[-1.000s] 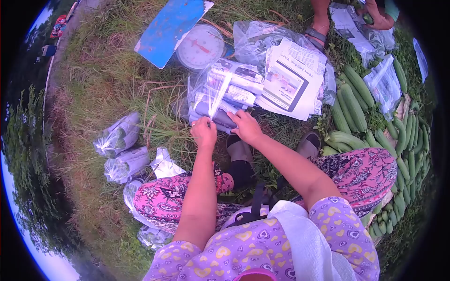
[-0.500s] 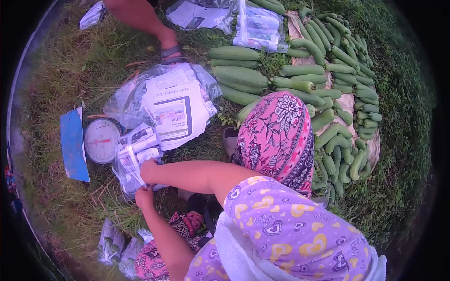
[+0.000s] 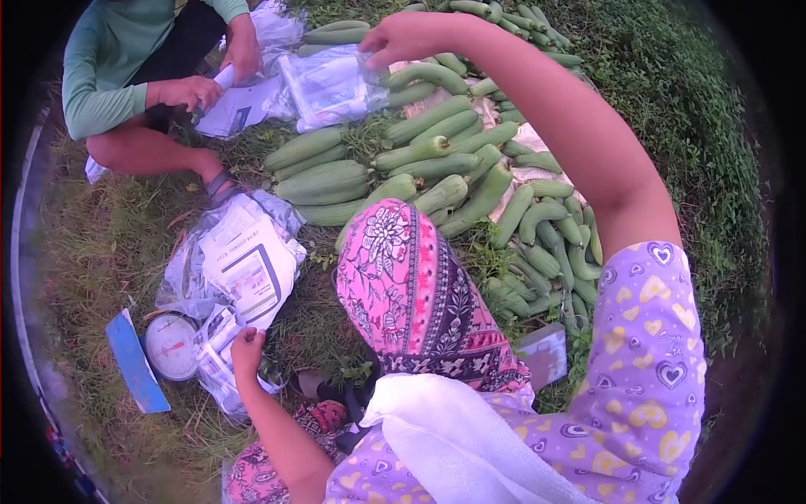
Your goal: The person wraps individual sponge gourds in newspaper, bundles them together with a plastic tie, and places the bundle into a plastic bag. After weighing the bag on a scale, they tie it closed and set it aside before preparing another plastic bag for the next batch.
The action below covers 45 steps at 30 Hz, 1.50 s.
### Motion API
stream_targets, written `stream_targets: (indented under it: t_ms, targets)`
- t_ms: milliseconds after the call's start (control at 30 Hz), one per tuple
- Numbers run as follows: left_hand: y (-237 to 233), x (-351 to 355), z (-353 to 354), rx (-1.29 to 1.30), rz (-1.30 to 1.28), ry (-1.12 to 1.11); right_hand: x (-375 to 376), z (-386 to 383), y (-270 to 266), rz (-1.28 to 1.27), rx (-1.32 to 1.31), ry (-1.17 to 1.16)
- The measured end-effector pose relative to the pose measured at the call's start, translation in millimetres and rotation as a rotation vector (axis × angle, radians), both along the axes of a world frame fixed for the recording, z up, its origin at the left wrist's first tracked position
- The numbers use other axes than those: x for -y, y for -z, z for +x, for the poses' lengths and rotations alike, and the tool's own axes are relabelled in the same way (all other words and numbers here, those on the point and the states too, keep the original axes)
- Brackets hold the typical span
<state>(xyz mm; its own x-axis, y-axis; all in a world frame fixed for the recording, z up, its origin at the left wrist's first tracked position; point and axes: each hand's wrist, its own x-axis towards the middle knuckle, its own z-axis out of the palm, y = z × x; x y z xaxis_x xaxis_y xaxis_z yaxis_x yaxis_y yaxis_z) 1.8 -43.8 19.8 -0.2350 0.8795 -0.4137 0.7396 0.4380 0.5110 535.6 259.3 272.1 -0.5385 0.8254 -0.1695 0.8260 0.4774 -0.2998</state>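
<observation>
My left hand [image 3: 247,351] is closed at the upper rim of a clear plastic bag [image 3: 220,357] that holds paper-wrapped rolls. This bag lies against a round dial scale [image 3: 171,345]. My right hand [image 3: 407,38] is raised at the end of my outstretched arm, its fingers apart and bent downward with nothing in them. Below and beside it are long green gourds [image 3: 428,77] and another clear bag of paper-wrapped rolls [image 3: 336,88]. Printed paper sheets [image 3: 252,273] lie on plastic just beyond my left hand.
At the upper left a co-worker in a green sleeve [image 3: 105,109] squats, both hands on a paper-wrapped roll [image 3: 223,77]. A blue board [image 3: 137,361] stands by the scale. Gourds lie on pale sacking [image 3: 529,137]. Grass [image 3: 101,277] surrounds everything.
My right hand has left the bag by the scale and swung far up and right over the gourds. My left hand stays at the bag. The view has shifted, bringing the co-worker in.
</observation>
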Motion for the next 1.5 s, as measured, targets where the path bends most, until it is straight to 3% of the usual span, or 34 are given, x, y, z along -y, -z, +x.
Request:
stream_targets:
  t_ms: [67, 167, 233, 300, 367, 467, 567, 700, 733, 833, 933, 1067, 1167, 1200, 1300, 1400, 1500]
  targets:
    - [-5, 5, 6, 0.008, -0.041, 0.028, 47, 117, -2, -0.065, 0.019, 0.367]
    - [-16, 17, 7, 0.005, -0.107, 0.088, 129, 265, 44, -0.160, -0.004, 0.853]
    - [-33, 22, 11, 0.001, -0.147, 0.084, 189, 306, 75, -0.315, -0.095, 1.109]
    - [-36, 21, -4, -0.047, -0.166, 0.094, 241, 343, 130, -0.319, -0.259, 1.245]
    - [-54, 17, -6, -0.135, -0.179, 0.110, 279, 356, 174, -0.352, -0.258, 1.353]
    - [-67, 8, -11, -0.101, -0.121, 0.113, 316, 374, 242, -0.297, -0.401, 1.285]
    - [-108, -9, 34, -0.163, -0.131, 0.142, 324, 345, 255, -0.118, -0.256, 1.129]
    - [-103, -13, 43, -0.208, -0.103, 0.239, 322, 318, 256, -0.391, -0.327, 0.877]
    - [-96, -13, 40, -0.204, -0.085, 0.279, 313, 297, 228, -0.459, -0.148, 0.769]
    - [-86, -11, 41, -0.168, -0.008, 0.369, 313, 284, 233, -0.379, 0.090, 0.763]
    - [-79, -10, 43, -0.173, -0.069, 0.352, 315, 292, 215, -0.437, -0.081, 0.835]
    - [-65, -9, 28, -0.163, -0.123, 0.345, 330, 351, 249, -0.202, -0.359, 1.119]
    - [-51, -9, 25, -0.168, -0.100, 0.410, 332, 366, 264, -0.147, -0.467, 1.448]
    - [-49, -9, 29, -0.178, -0.098, 0.419, 337, 388, 302, 0.008, -0.428, 1.527]
    - [-45, -4, 35, -0.091, -0.071, 0.324, 339, 375, 296, -0.047, -0.443, 1.751]
    - [-55, -1, 44, -0.141, -0.119, 0.338, 336, 359, 294, 0.074, 0.063, 1.671]
    - [-53, 4, 40, -0.183, -0.155, 0.315, 321, 312, 270, 0.468, 0.204, 1.377]
